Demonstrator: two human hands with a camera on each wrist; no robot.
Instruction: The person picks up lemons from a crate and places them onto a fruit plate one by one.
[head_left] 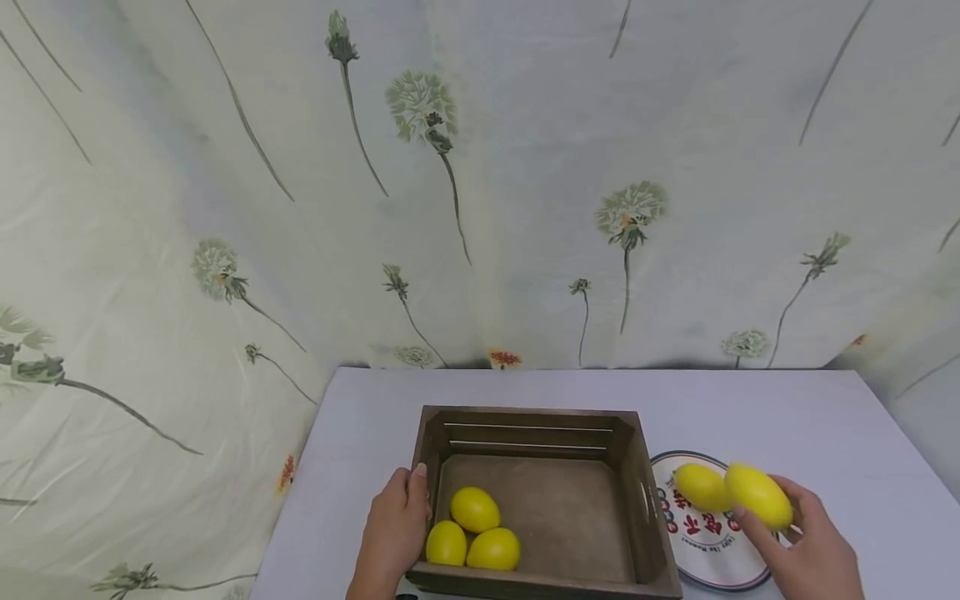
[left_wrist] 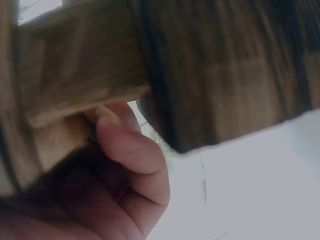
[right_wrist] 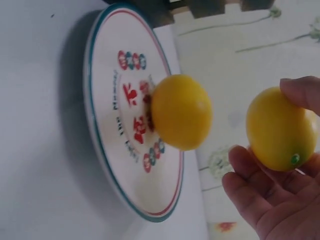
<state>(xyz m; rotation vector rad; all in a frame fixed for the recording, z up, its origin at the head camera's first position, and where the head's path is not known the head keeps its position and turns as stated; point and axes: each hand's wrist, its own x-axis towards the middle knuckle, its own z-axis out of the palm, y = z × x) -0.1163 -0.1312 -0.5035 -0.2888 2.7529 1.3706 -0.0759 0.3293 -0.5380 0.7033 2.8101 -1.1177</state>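
Observation:
My left hand (head_left: 395, 523) grips the left side wall of a brown wooden crate (head_left: 532, 417). In the left wrist view its fingers (left_wrist: 137, 155) curl under a slat at the handle gap. Three yellow lemons (head_left: 475, 510) lie together in the crate's near left corner. My right hand (head_left: 813, 546) holds another lemon (head_left: 757, 497) between thumb and fingers, raised over the right part of a round plate (head_left: 720, 567). The right wrist view shows a green stem spot on this held lemon (right_wrist: 281, 129). One more lemon (right_wrist: 181, 112) rests on the plate.
The plate, white with a dark rim and red lettering, stands close to the crate's right wall. A white table (head_left: 360, 433) carries everything. Behind and to the left hangs a pale cloth (head_left: 510, 208) printed with dandelions.

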